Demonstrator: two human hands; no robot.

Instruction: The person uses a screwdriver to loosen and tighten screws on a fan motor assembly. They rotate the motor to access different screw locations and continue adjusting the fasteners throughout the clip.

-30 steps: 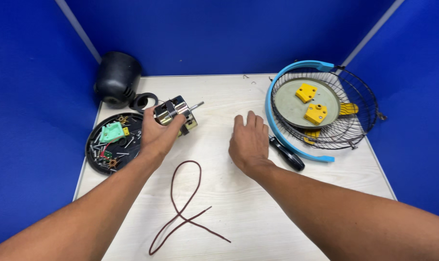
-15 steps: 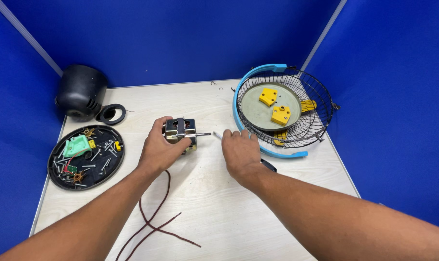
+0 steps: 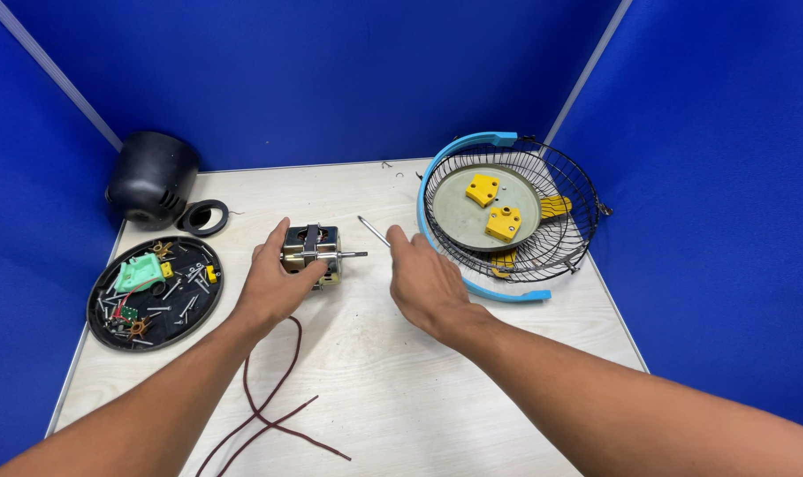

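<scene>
- Where the blue partition walls (image 3: 331, 79) close off three sides, a pale wooden table (image 3: 392, 380) carries everything.
- Wire fan guard (image 3: 543, 190) with a light blue rim lies at the far right of the table; a round grey plate (image 3: 459, 208) sits inside it with two yellow blocks (image 3: 502, 223) on top.
- Black domed housing (image 3: 152, 179) stands at the far left corner, a black ring (image 3: 203, 216) just beside it.
- Round black tray (image 3: 154, 320) at left holds loose screws, a green plastic part (image 3: 139, 272) and small bits.
- Left hand (image 3: 273, 287), near table centre: its grip is curled round the fan motor (image 3: 313, 252), fingers on the left side and underside. Motor rests on the table, shaft pointing right.
- Right hand (image 3: 428, 283), just right of the motor: it holds a screwdriver (image 3: 373, 230), the handle hidden inside the closed grip. Thin metal shank sticks out past the fingers, angled up and left, tip near the motor's shaft but apart from it.
- Dark red cord (image 3: 273, 415) loops on the table under the left forearm, toward the near edge.
</scene>
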